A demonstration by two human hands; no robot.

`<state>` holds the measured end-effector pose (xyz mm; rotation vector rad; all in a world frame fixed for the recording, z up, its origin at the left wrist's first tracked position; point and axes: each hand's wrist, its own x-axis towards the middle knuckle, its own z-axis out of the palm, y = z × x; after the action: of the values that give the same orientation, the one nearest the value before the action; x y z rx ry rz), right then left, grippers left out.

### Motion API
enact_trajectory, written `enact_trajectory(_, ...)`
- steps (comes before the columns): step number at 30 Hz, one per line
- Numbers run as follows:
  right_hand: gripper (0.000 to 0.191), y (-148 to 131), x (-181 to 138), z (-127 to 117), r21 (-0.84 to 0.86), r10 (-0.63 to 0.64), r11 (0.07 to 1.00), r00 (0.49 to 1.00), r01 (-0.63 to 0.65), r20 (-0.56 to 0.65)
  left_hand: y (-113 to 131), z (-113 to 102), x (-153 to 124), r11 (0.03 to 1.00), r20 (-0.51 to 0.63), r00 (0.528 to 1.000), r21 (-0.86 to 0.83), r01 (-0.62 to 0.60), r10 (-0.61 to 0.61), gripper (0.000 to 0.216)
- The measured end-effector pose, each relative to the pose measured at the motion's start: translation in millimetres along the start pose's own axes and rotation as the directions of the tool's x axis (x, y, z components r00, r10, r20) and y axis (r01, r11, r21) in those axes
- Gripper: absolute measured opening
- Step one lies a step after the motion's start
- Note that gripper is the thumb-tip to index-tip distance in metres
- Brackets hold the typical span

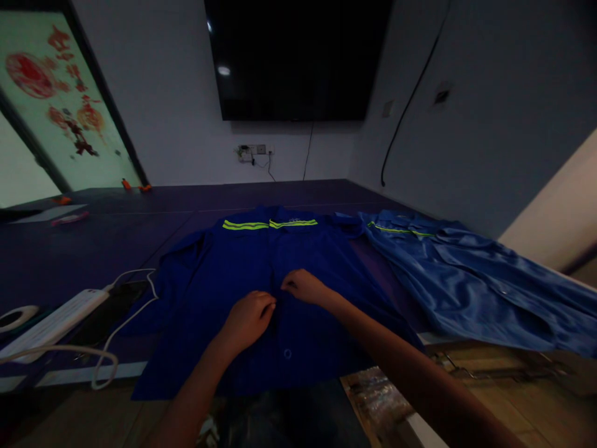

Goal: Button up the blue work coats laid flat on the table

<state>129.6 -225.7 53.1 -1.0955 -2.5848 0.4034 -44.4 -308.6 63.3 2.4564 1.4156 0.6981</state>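
Note:
A dark blue work jacket [224, 267] lies spread out on the purple table, its lower edge hanging over the front. Yellow-green stripes [246, 225] cross its chest. My left hand [249, 317] is at the middle of the front, fingers closed in a pinch at the placket. Just up and to the right, my right hand [303, 286] pinches at the other side of the same front opening. The fingertips of both hands are dark, so the bit of cloth between them is hard to see. A round mark [287, 353] shows on the cloth below the hands.
A lighter blue garment [448, 274] lies at the right, draped over the table edge. At the left are a white power strip [60, 320], its cable [152, 289], a dark flat object [112, 311] and a roll of tape [18, 317]. A television [298, 62] hangs on the wall.

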Motion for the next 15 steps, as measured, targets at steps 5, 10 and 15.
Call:
enact_trajectory(5, 0.03, 22, 39, -6, -0.143, 0.105, 0.984, 0.994, -0.108, -0.032, -26, -12, 53, 0.997, -0.085, 0.996, 0.073, -0.012, 0.019, 0.026)
enact_trajectory(10, 0.029, 34, 47, 3, -0.169, 0.101, 0.98, 0.995, -0.102, -0.015, -49, 13, 60, 0.982, 0.038, 0.994, 0.157, -0.103, 0.098, 0.028)
enact_trajectory(15, 0.029, 46, 48, 14, -0.092, 0.08, 0.992, 0.995, -0.085, -0.054, -56, 26, 51, 0.963, 0.068, 0.988, 0.225, -0.15, 0.138, 0.027)
